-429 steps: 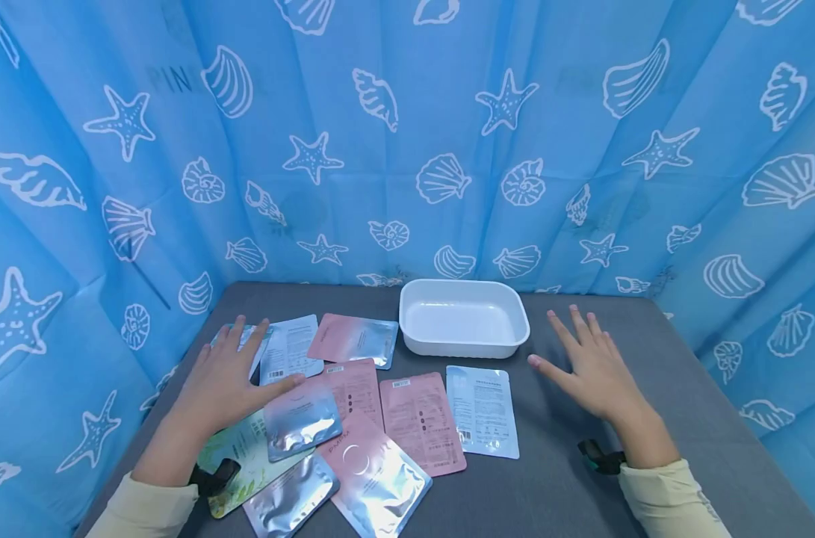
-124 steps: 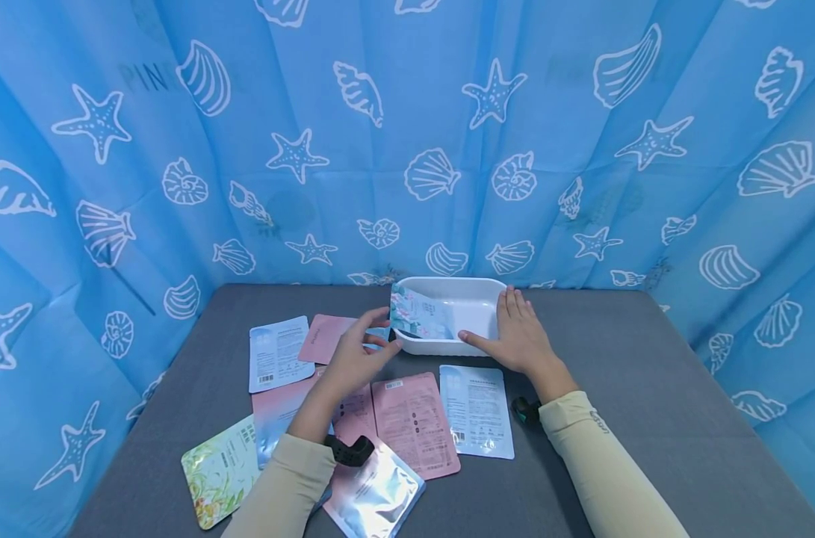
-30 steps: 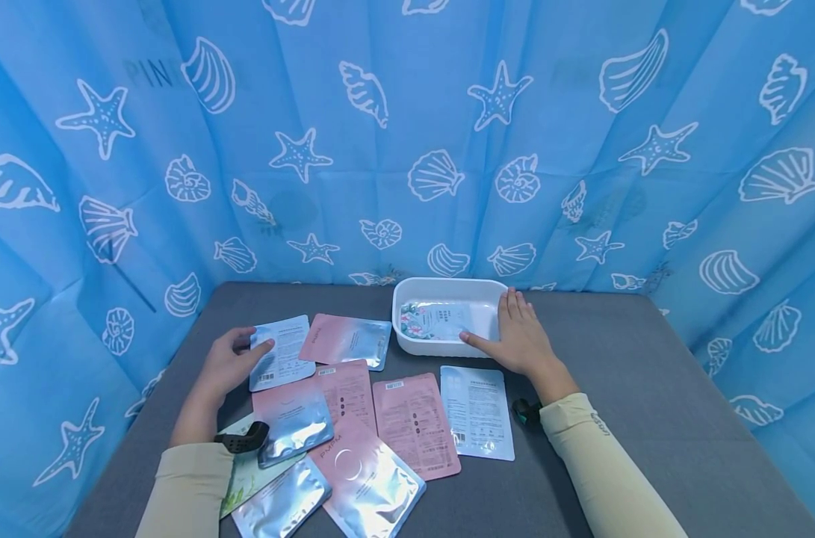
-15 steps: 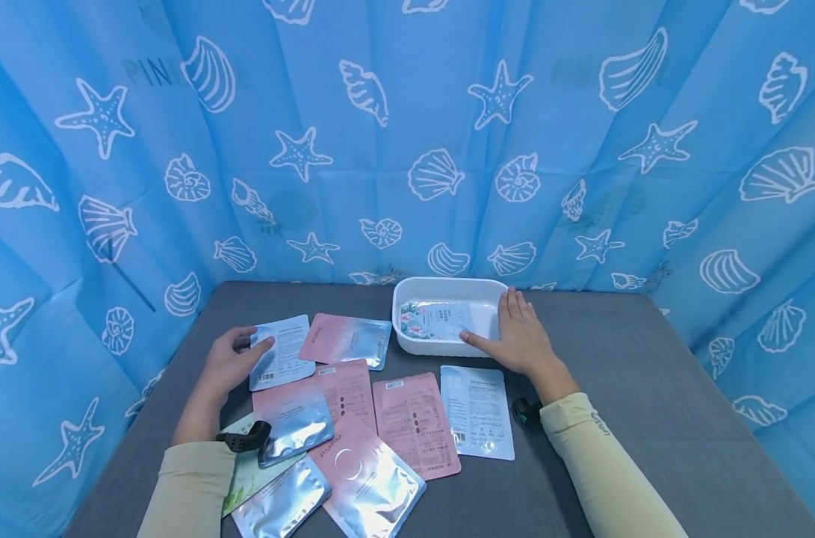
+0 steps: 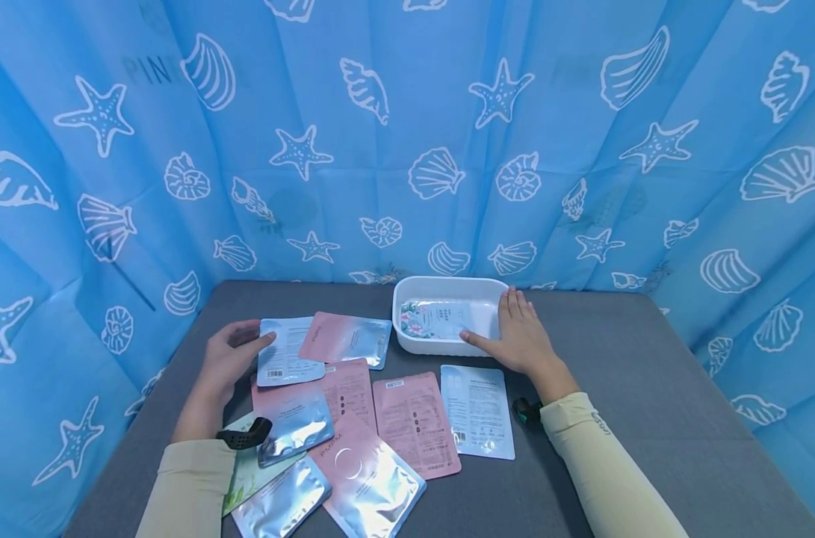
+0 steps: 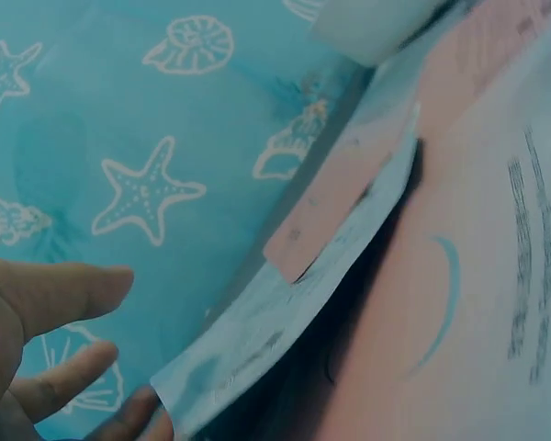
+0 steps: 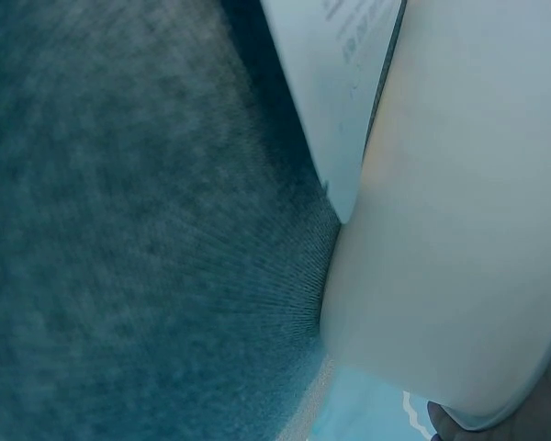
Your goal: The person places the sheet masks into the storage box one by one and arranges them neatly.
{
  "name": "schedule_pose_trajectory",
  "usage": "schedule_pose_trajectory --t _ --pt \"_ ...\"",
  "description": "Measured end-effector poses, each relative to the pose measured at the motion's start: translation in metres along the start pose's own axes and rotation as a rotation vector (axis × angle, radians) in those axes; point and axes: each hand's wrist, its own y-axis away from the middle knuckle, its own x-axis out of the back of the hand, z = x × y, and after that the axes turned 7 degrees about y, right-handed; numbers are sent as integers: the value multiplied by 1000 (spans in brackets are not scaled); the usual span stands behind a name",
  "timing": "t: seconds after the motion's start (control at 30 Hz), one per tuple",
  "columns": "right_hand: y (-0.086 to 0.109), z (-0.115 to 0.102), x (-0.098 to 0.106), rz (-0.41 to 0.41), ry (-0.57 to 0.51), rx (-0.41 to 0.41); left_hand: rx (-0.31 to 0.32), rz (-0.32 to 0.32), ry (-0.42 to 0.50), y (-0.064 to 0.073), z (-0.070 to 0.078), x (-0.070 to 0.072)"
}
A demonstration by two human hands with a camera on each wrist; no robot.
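Note:
My left hand [image 5: 227,362] is at the left edge of a light blue sheet mask packet [image 5: 287,357]. In the left wrist view, its thumb [image 6: 83,292] stands apart from the packet while other fingertips touch the near corner; that packet's edge is raised over a dark gap. A pink-silver packet [image 5: 355,340] overlaps the blue packet's right side. My right hand [image 5: 524,336] rests straight-fingered against the right end of a white tray [image 5: 447,347], thumb across the front rim. Inside the tray lies a floral blue packet [image 5: 434,320].
Below lie a pink-to-blue packet [image 5: 296,418], two pink packets [image 5: 417,426] [image 5: 353,385], a large pink-silver one [image 5: 370,478], a silver one [image 5: 282,497] and a green one [image 5: 252,471]. Another light blue packet [image 5: 477,411] lies before the tray. A blue shell-print curtain [image 5: 407,149] backs the grey table [image 5: 649,418].
The floral packet went from my left hand into the tray. My left hand moved back left, and the light blue packet has just shifted slightly right. My right hand keeps its place.

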Motion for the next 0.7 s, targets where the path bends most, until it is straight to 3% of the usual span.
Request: schedule_pose_trajectory --t 0.23,0.43,0.7 --pt "0 -1 1 -1 -11 3 -13 -52 79 1 1 -3" --pt "-1 -1 0 7 3 3 3 -88 43 1 -1 -6" --pt "0 -1 0 11 7 -1 16 -79 25 0 -2 -9"
